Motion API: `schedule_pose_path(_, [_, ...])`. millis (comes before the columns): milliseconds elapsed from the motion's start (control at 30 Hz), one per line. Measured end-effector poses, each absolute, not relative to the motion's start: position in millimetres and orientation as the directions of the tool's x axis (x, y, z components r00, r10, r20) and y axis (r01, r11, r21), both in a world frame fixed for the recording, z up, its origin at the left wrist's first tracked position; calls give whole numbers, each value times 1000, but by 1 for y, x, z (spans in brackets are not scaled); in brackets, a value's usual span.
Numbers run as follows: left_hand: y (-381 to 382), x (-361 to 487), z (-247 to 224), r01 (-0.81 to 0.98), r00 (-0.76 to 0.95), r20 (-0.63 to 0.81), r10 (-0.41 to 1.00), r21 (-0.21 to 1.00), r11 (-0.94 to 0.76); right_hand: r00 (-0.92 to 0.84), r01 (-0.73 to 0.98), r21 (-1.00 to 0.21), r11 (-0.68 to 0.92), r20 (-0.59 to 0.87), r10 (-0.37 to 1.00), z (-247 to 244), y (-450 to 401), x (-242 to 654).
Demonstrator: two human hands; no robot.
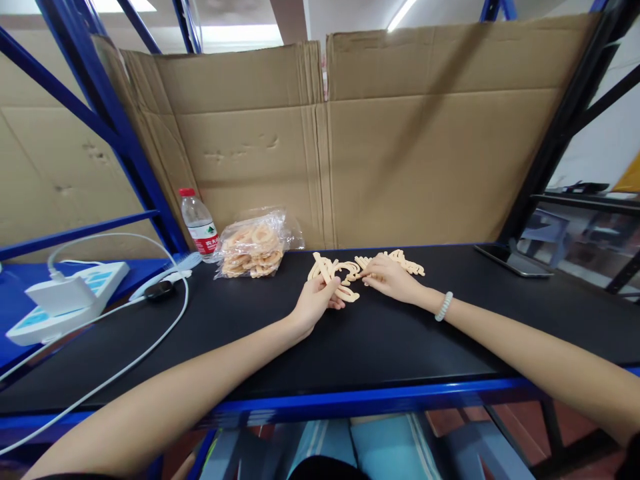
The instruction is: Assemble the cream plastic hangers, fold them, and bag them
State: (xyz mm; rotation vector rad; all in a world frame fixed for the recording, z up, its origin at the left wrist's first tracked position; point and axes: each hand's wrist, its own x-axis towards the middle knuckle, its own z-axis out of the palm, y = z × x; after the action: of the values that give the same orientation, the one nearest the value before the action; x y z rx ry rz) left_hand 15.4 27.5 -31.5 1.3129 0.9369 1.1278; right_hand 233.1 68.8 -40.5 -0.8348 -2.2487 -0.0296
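Pale beige curved pieces [345, 267] lie on the black tabletop [380, 347] in front of me. My left hand [319, 298] has its fingers closed around one or more of these flat pieces, whose ends stick out above and to the right of the fingers. Just right of it, my right hand [390, 277] points left, thumb and fingertips together at the edge of a piece. Whether the right fingertips grip it is too small to tell. More beige pieces [407, 263] lie behind the right hand.
A clear plastic bag [253, 248] of similar pieces stands at the back left, beside a water bottle [200, 225]. A power strip [67, 303] with white cables is at far left. A dark flat device [513, 260] lies at back right. Cardboard [440, 147] walls the rear.
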Motion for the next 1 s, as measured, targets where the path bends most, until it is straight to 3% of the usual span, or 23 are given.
schedule_pose_path(133, [25,16,-30,7,316,110,942,993,-118,-318,392,-638,663,582,748,-32,50,211])
schedule_pose_path(200, [24,17,-28,52,364,119,924,988,-148,-324,273,-744,610,526,787,-31,44,201])
schedule_pose_path(367, [23,16,-28,76,354,156,922,978,-195,-309,287,-797,531,448,839,-36,46,203])
schedule_pose_path(567, [26,13,-29,123,316,230,920,952,-280,-226,358,-777,518,466,855,-34,44,209])
schedule_pose_path(833, [20,15,-24,150,378,302,875,913,-379,-223,161,-851,500,462,858,-27,38,197])
schedule_pose_path(1000, [22,10,-19,302,355,426,832,790,-533,-141,-34,-905,424,424,895,-29,42,201])
